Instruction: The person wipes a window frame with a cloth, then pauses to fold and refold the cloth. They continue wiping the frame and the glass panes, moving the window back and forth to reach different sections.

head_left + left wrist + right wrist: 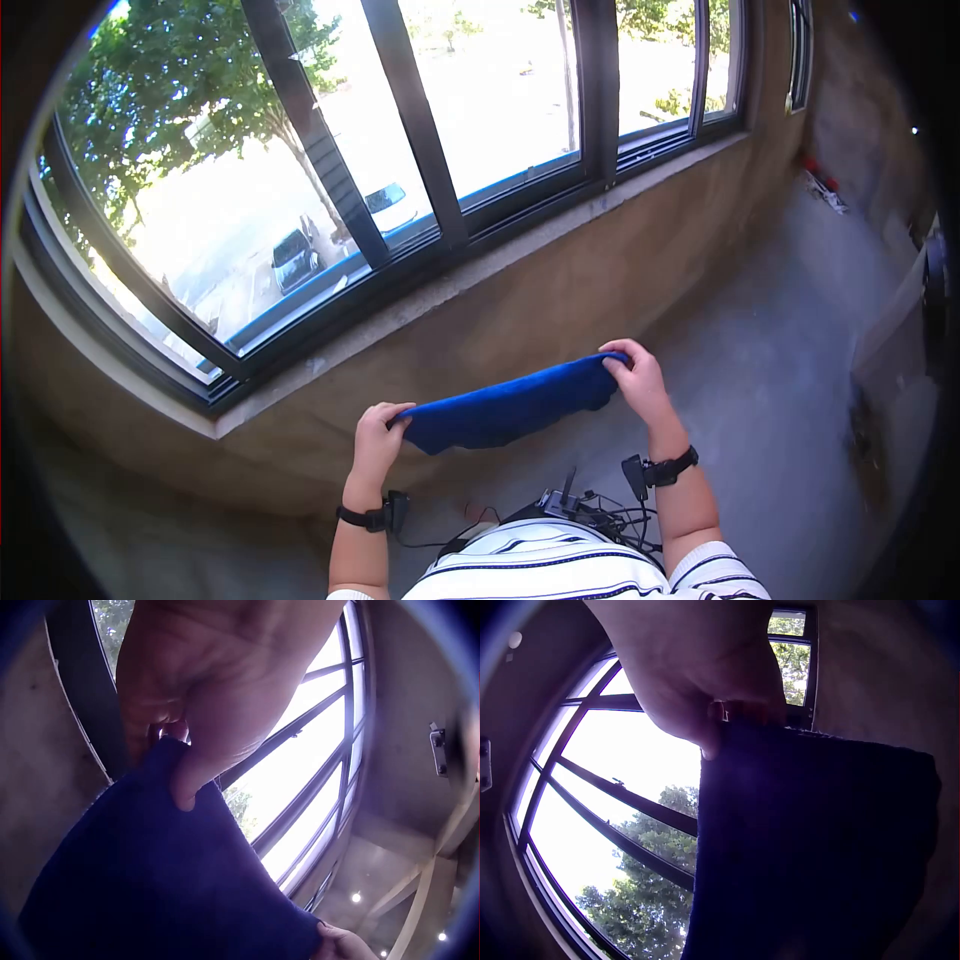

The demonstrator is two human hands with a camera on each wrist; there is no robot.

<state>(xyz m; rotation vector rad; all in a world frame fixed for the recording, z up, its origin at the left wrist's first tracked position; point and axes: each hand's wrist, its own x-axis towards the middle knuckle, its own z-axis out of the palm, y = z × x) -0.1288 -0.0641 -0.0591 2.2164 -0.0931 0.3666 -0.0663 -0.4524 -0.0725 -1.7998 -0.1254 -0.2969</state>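
Stretched between pinching left hand (378,445) and right hand (645,385), soft blue cloth (510,408) hangs slightly wavy-edged.

Room around the hands, with a cloth across the middle

Between the left hand (380,440) and the right hand (638,385), the blue cloth (510,405) spans the gap and bars my straight way across. Ahead of both hands I meet the wall (560,300), topped by the sill (600,205) and the dark window frame (450,220); how deep the gap before them is, I cannot tell. Out to the right of the right hand, I see open room to pass above the grey floor (750,400). Back from the cloth, between the wrists, loose cables (625,515) and a black device (565,500) crowd my way, right against the striped shirt (550,560).
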